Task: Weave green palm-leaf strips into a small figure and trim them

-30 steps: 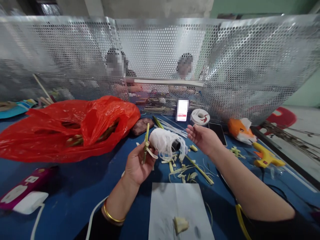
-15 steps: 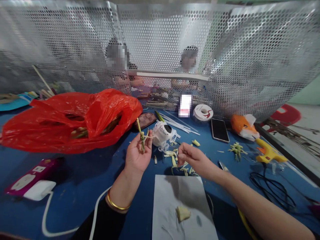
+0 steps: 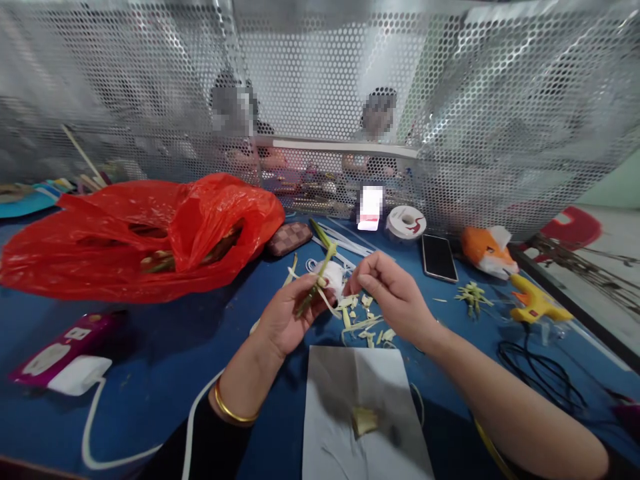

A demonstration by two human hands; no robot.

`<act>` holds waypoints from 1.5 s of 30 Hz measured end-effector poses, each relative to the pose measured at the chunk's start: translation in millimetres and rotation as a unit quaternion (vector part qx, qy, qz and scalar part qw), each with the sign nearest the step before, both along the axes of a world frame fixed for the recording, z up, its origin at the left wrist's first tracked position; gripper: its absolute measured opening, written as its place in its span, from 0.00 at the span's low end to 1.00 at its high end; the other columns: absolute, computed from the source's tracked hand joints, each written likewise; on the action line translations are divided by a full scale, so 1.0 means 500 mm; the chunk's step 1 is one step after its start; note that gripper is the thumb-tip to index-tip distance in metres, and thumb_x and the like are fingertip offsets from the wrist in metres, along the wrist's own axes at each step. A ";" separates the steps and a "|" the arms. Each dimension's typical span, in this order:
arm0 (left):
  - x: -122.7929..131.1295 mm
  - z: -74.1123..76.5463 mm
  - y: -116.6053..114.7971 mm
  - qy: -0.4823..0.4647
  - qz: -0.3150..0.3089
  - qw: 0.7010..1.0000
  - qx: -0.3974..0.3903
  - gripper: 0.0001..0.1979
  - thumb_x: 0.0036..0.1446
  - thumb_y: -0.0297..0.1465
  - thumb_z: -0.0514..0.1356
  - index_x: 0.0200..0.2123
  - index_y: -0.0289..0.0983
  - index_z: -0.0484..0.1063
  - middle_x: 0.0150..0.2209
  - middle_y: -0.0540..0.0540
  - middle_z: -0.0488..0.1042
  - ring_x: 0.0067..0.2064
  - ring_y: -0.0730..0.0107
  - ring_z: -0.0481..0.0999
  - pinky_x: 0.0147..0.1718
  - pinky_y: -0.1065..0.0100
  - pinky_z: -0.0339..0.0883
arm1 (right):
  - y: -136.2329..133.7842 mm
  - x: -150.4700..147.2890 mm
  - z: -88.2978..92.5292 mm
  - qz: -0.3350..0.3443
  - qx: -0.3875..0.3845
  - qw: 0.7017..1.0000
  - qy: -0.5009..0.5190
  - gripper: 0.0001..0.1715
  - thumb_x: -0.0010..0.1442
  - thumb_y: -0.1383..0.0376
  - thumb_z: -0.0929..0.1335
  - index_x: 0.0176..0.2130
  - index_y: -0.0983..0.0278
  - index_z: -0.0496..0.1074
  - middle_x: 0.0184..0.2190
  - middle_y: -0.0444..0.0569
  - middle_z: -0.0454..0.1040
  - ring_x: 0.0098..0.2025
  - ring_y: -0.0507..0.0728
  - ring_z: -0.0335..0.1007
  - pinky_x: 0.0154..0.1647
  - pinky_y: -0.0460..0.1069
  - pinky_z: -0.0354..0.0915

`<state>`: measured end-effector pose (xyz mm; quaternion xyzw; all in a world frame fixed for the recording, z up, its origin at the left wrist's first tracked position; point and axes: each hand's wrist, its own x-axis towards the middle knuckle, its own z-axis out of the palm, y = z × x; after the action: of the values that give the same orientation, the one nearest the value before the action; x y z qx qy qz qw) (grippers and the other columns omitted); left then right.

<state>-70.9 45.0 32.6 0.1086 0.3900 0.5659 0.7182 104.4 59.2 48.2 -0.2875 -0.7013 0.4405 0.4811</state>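
My left hand (image 3: 287, 319) is closed, its fingertips pinching a thin green-yellow plant stalk (image 3: 327, 261) that stands up tilted, with a pale strip hanging from it. Just behind those fingers lies a white bundle (image 3: 334, 275), partly hidden. To the right, my right hand (image 3: 393, 297) has its fingers curled together in a pinch close to the bundle; whatever they hold is hidden. Pale yellow-green scraps (image 3: 367, 327) are scattered on the table below both hands. A white paper sheet (image 3: 345, 380) lies nearer to me, with a pale yellow piece (image 3: 365, 421) on it.
On the blue table (image 3: 165, 360) are a red plastic bag (image 3: 210, 260), a checked pouch (image 3: 289, 239), a ribbon spool (image 3: 406, 223), a dark phone (image 3: 440, 258), a yellow glue gun (image 3: 537, 300) and a purple power bank (image 3: 70, 350) with a white cable. Two people sit behind the perforated screen (image 3: 320, 73).
My left hand has shifted right with the stalk and turned it, now in front of the white bundle. My right hand has risen slightly, bringing the two hands closer together.
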 end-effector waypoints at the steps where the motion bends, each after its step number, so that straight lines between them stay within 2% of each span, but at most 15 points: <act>1: 0.004 0.000 -0.005 0.007 -0.036 0.999 0.002 0.08 0.56 0.21 0.58 0.31 0.29 0.78 0.28 0.40 0.80 0.29 0.66 0.81 0.32 0.68 0.76 | 0.002 -0.005 0.003 -0.002 0.008 1.000 -0.003 0.08 0.66 0.65 0.63 0.33 0.60 0.64 0.28 0.43 0.70 0.32 0.53 0.70 0.36 0.50 0.66; 4: 0.015 -0.002 -0.014 0.054 -0.066 0.996 0.026 0.07 0.55 0.22 0.60 0.33 0.30 0.79 0.34 0.38 0.82 0.34 0.63 0.82 0.31 0.69 0.74 | 0.007 -0.014 0.011 -0.001 0.026 1.000 -0.014 0.08 0.66 0.65 0.63 0.32 0.60 0.64 0.27 0.43 0.70 0.30 0.52 0.69 0.34 0.49 0.66; 9: 0.013 -0.007 -0.004 0.188 0.038 0.977 0.089 0.07 0.51 0.22 0.64 0.35 0.33 0.80 0.40 0.41 0.82 0.35 0.70 0.80 0.32 0.74 0.70 | 0.007 -0.019 0.022 -0.029 0.027 0.999 0.017 0.09 0.65 0.64 0.64 0.31 0.60 0.64 0.26 0.42 0.70 0.29 0.52 0.69 0.34 0.50 0.66; 11: 0.006 -0.012 0.006 0.202 0.067 0.972 0.098 0.09 0.50 0.22 0.65 0.37 0.33 0.80 0.41 0.42 0.82 0.35 0.71 0.80 0.33 0.75 0.68 | 0.009 -0.019 0.024 -0.055 0.022 0.997 0.050 0.09 0.65 0.64 0.64 0.31 0.60 0.63 0.25 0.42 0.69 0.29 0.53 0.69 0.35 0.51 0.66; 14: -0.005 -0.021 0.018 0.174 0.100 0.975 0.092 0.07 0.49 0.21 0.65 0.33 0.33 0.80 0.38 0.42 0.82 0.35 0.71 0.79 0.35 0.74 0.68 | 0.017 -0.016 0.022 -0.071 0.000 0.992 0.104 0.09 0.64 0.65 0.65 0.30 0.59 0.63 0.24 0.40 0.67 0.30 0.52 0.70 0.36 0.52 0.67; 16: -0.008 -0.025 0.019 0.169 0.122 0.973 0.094 0.04 0.50 0.21 0.64 0.27 0.34 0.77 0.39 0.42 0.82 0.35 0.70 0.80 0.32 0.74 0.68 | 0.023 -0.011 0.018 -0.068 -0.017 0.990 0.124 0.09 0.64 0.65 0.65 0.31 0.59 0.64 0.25 0.40 0.67 0.30 0.52 0.70 0.37 0.51 0.67; 18: -0.006 -0.023 0.013 0.170 0.116 0.974 0.094 0.06 0.52 0.23 0.63 0.25 0.35 0.75 0.36 0.43 0.81 0.34 0.70 0.80 0.29 0.74 0.68 | 0.027 -0.005 0.013 -0.065 -0.035 0.989 0.127 0.09 0.65 0.65 0.65 0.31 0.60 0.64 0.25 0.40 0.68 0.31 0.52 0.71 0.38 0.51 0.66; 21: 0.002 -0.014 0.001 0.145 0.056 0.986 0.066 0.06 0.55 0.23 0.61 0.26 0.33 0.76 0.32 0.42 0.80 0.31 0.70 0.79 0.26 0.73 0.70 | 0.028 0.003 0.006 -0.070 -0.056 0.988 0.123 0.09 0.64 0.65 0.66 0.30 0.60 0.65 0.25 0.40 0.70 0.31 0.52 0.71 0.38 0.50 0.66; 24: 0.008 -0.007 -0.007 0.089 -0.039 0.995 0.003 0.07 0.57 0.23 0.59 0.30 0.30 0.77 0.33 0.39 0.81 0.29 0.69 0.80 0.22 0.74 0.70 | 0.029 0.008 0.005 -0.066 -0.063 0.988 0.127 0.09 0.64 0.64 0.66 0.30 0.60 0.65 0.25 0.41 0.71 0.31 0.52 0.72 0.38 0.50 0.66; 26: 0.009 -0.006 -0.007 0.058 -0.076 0.995 -0.029 0.08 0.59 0.23 0.58 0.32 0.28 0.78 0.32 0.38 0.81 0.29 0.69 0.80 0.19 0.75 0.69 | 0.032 0.011 0.011 -0.072 -0.058 0.988 0.125 0.09 0.63 0.63 0.67 0.30 0.60 0.65 0.26 0.41 0.72 0.31 0.52 0.72 0.38 0.50 0.67; 28: 0.007 -0.007 -0.004 0.039 -0.053 0.997 -0.032 0.09 0.60 0.23 0.57 0.32 0.27 0.78 0.31 0.38 0.81 0.29 0.69 0.80 0.20 0.75 0.71 | 0.041 0.013 0.024 -0.089 -0.042 0.988 0.115 0.10 0.63 0.62 0.67 0.30 0.60 0.65 0.26 0.41 0.72 0.32 0.52 0.72 0.38 0.50 0.67; 33: 0.003 -0.006 0.005 0.006 0.082 0.997 0.009 0.12 0.60 0.22 0.55 0.28 0.30 0.76 0.29 0.40 0.80 0.30 0.69 0.81 0.27 0.73 0.75 | 0.085 -0.005 0.071 -0.105 0.008 0.985 0.135 0.10 0.62 0.63 0.68 0.29 0.60 0.64 0.26 0.41 0.71 0.30 0.51 0.71 0.38 0.49 0.69; 40: 0.006 -0.011 0.006 -0.042 0.079 0.995 0.050 0.09 0.58 0.22 0.56 0.33 0.31 0.77 0.40 0.36 0.82 0.42 0.62 0.82 0.43 0.64 0.76 | 0.144 -0.078 0.105 -0.059 -0.009 0.988 0.141 0.11 0.63 0.67 0.65 0.29 0.60 0.62 0.27 0.40 0.73 0.29 0.49 0.72 0.37 0.48 0.69; 43: 0.001 -0.009 0.008 -0.032 0.120 0.992 0.033 0.10 0.58 0.20 0.55 0.33 0.30 0.77 0.37 0.38 0.82 0.40 0.66 0.82 0.41 0.67 0.76 | 0.139 -0.093 0.101 -0.040 -0.004 0.990 0.138 0.09 0.63 0.65 0.65 0.30 0.60 0.61 0.30 0.41 0.74 0.32 0.49 0.73 0.39 0.49 0.69; 45: -0.003 -0.005 0.007 -0.030 0.122 0.992 0.019 0.09 0.59 0.21 0.56 0.33 0.30 0.77 0.34 0.41 0.82 0.34 0.70 0.81 0.32 0.71 0.75 | 0.123 -0.091 0.091 -0.046 0.005 0.994 0.097 0.08 0.63 0.66 0.65 0.30 0.60 0.62 0.30 0.41 0.74 0.30 0.50 0.72 0.36 0.49 0.68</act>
<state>-72.5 48.6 30.1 0.0568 0.3674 0.6595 0.6534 59.1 120.9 93.5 -0.2730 -0.6398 0.4398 0.5681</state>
